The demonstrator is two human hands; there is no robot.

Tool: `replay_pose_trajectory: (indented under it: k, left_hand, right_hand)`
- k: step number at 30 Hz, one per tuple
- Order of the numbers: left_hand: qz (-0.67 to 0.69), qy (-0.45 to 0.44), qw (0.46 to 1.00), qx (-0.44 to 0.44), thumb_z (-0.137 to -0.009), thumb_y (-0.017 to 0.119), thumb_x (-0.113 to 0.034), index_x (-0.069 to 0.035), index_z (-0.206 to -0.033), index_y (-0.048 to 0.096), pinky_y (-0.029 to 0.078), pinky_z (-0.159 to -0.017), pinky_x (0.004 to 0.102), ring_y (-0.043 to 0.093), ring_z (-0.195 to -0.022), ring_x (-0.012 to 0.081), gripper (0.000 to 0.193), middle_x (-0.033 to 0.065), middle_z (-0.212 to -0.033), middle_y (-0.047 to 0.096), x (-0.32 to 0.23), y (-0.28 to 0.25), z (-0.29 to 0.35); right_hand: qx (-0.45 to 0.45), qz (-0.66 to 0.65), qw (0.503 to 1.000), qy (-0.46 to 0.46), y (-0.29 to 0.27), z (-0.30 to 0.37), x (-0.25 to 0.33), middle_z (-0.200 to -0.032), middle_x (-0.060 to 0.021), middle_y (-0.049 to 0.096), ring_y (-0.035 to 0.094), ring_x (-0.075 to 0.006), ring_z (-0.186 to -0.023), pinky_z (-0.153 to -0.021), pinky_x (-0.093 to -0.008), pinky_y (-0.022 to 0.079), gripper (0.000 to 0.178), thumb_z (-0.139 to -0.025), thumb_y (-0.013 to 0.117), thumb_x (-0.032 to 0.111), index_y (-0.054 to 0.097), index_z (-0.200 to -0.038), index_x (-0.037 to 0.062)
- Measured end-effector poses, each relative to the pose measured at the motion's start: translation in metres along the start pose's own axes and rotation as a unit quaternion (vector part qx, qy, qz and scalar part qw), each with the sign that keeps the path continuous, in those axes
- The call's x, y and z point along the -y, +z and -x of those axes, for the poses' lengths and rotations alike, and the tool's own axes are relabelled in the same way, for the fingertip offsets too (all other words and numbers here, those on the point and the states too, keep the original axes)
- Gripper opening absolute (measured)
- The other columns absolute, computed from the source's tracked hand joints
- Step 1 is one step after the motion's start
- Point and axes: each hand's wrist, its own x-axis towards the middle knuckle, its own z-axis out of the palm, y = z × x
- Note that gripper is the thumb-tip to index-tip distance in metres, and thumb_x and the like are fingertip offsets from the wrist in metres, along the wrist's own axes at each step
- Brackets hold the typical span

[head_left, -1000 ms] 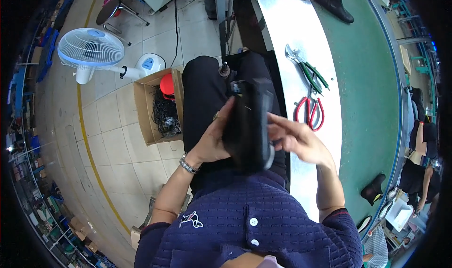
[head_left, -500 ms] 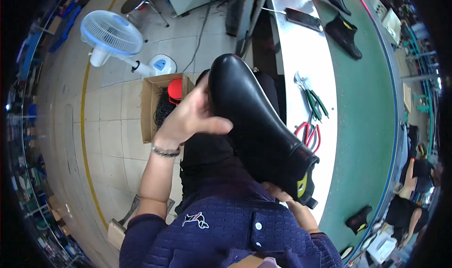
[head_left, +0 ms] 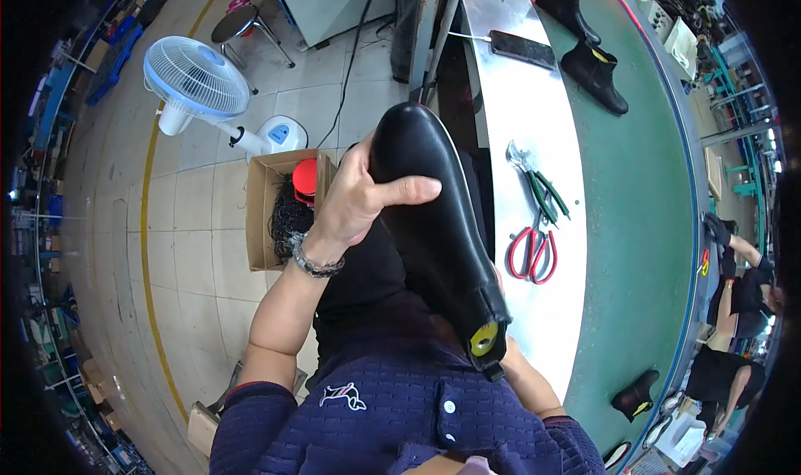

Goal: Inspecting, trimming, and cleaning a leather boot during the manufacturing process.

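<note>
A black ankle boot (head_left: 438,216) lies across my lap, its rounded toe pointing away and its opening toward my body. Inside the opening a yellow piece with a round hole (head_left: 484,339) shows. My left hand (head_left: 367,196) grips the boot near the toe, the thumb lying across the upper and the fingers tucked under the left side. Behind the boot's shaft my right hand (head_left: 512,356) supports it from the far side; most of its fingers are hidden. To the right, green-handled cutters (head_left: 541,183) and red-handled scissors (head_left: 532,254) rest on the metal bench.
The shiny bench (head_left: 546,325) borders a green conveyor belt (head_left: 638,250) carrying several black boots (head_left: 594,70). A phone (head_left: 521,48) with a cable lies on the bench. At left stand a cardboard box (head_left: 260,200) with a red lid, a fan (head_left: 196,75) and a stool (head_left: 235,23). People work beyond the belt.
The boot has turned more upright, its opening end shifting left. My left thumb has moved further over the upper. The scissors, partly covered before, now show fully.
</note>
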Motion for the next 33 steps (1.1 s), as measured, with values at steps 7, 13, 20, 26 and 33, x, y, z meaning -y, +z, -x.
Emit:
replay_pose_trajectory:
  k: [7, 13, 20, 26, 33]
  left_hand:
    - [0.020, -0.063, 0.995, -0.072, -0.077, 0.075, -0.014, 0.000, -0.102, 0.062, 0.052, -0.077, 0.0260, 0.064, -0.079, 0.0126, 0.031, 0.0056, -0.090, 0.067, 0.030, 0.004, -0.029]
    - [0.025, -0.098, 0.993, -0.066, -0.087, 0.069, -0.024, 0.000, -0.099, 0.064, 0.051, -0.076, 0.0238, 0.063, -0.078, 0.0103, 0.027, 0.0048, -0.091, 0.067, 0.057, 0.005, -0.054]
    - [0.030, -0.032, 0.999, -0.022, -0.094, 0.057, -0.042, 0.001, -0.135, 0.042, 0.039, -0.101, 0.0312, 0.049, -0.119, 0.0185, 0.061, 0.0135, -0.128, 0.054, 0.066, 0.006, -0.061]
    - [0.177, 0.072, 0.932, 0.307, -0.071, 0.081, -0.043, 0.000, -0.138, 0.038, 0.036, -0.107, 0.0495, 0.050, -0.124, 0.0342, 0.091, 0.0221, -0.128, 0.054, 0.056, 0.025, -0.060]
    - [-0.060, 0.169, 0.921, 0.346, -0.070, 0.084, -0.012, 0.000, -0.113, 0.053, 0.042, -0.101, 0.0504, 0.060, -0.110, 0.0337, 0.055, 0.0206, -0.109, 0.064, 0.000, 0.109, -0.048]
  right_hand:
    - [-0.050, -0.157, 0.978, 0.127, 0.007, 0.013, -0.003, -0.136, -0.0177, 0.046, 0.050, -0.0272, -0.123, -0.103, -0.0347, 0.040, 0.094, -0.071, 0.080, 0.013, 0.024, -0.146, 0.0015]
    - [-0.003, -0.120, 0.964, 0.239, -0.022, -0.002, 0.007, -0.129, -0.0177, 0.052, 0.054, -0.0283, -0.116, -0.097, -0.0356, 0.043, 0.094, -0.070, 0.083, 0.023, 0.028, -0.144, 0.0027]
    - [-0.110, -0.352, 0.880, 0.300, -0.048, 0.015, -0.031, -0.125, -0.0135, 0.057, 0.055, -0.0248, -0.114, -0.100, -0.0371, 0.042, 0.072, -0.072, 0.081, 0.022, 0.047, -0.132, -0.0005]
    - [-0.245, -0.687, 0.630, 0.267, -0.046, 0.050, -0.074, -0.122, -0.0204, 0.058, 0.059, -0.0337, -0.111, -0.097, -0.0442, 0.048, 0.079, -0.073, 0.069, 0.041, 0.043, -0.134, -0.0018]
    - [-0.243, -0.687, 0.573, 0.375, -0.044, 0.026, -0.086, -0.128, -0.0162, 0.056, 0.059, -0.0251, -0.113, -0.094, -0.0366, 0.049, 0.075, -0.089, 0.048, 0.064, 0.042, -0.138, 0.0074]
